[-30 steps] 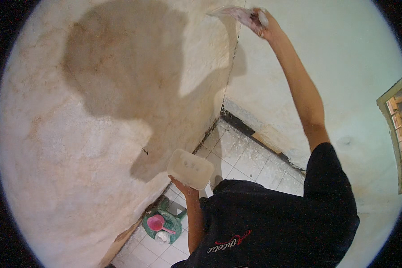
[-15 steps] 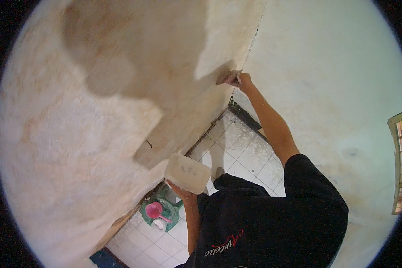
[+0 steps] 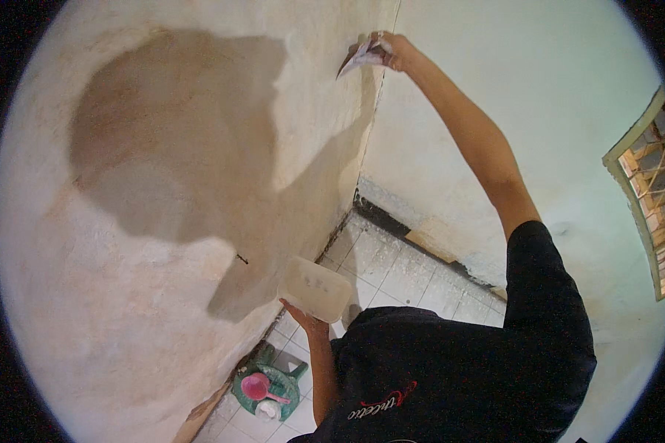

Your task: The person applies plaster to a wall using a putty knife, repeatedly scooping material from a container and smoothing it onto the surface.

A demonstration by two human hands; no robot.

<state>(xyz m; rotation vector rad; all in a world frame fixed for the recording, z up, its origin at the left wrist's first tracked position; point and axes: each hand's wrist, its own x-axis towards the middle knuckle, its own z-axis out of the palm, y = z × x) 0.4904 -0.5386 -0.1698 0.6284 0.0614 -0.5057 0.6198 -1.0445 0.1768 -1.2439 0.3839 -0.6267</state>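
My left hand (image 3: 305, 319) supports a pale rectangular plastic tub (image 3: 319, 289) from its near edge and underside, close to the left wall. Greyish marks show in the middle of the tub; its contents are unclear. With the arm stretched far up, my right hand (image 3: 393, 52) grips a thin, flat, pale sheet (image 3: 363, 56) with a dark lower edge, too small to name more exactly. The sheet is at the left wall (image 3: 303, 88), just beside the corner; whether it touches cannot be seen. My fingers partly cover it.
Below on the tiled floor (image 3: 410, 269) stands a green stool (image 3: 294, 384) carrying a pink dipper (image 3: 256, 386) and a crumpled white thing (image 3: 268, 410). A small dark nail or hook (image 3: 242, 259) sticks out of the left wall. A framed window opening (image 3: 646, 192) is at right.
My right hand has moved up along the corner with the sheet, which now shows a whiter face. My left hand still holds the tub in nearly the same place. The view has shifted.
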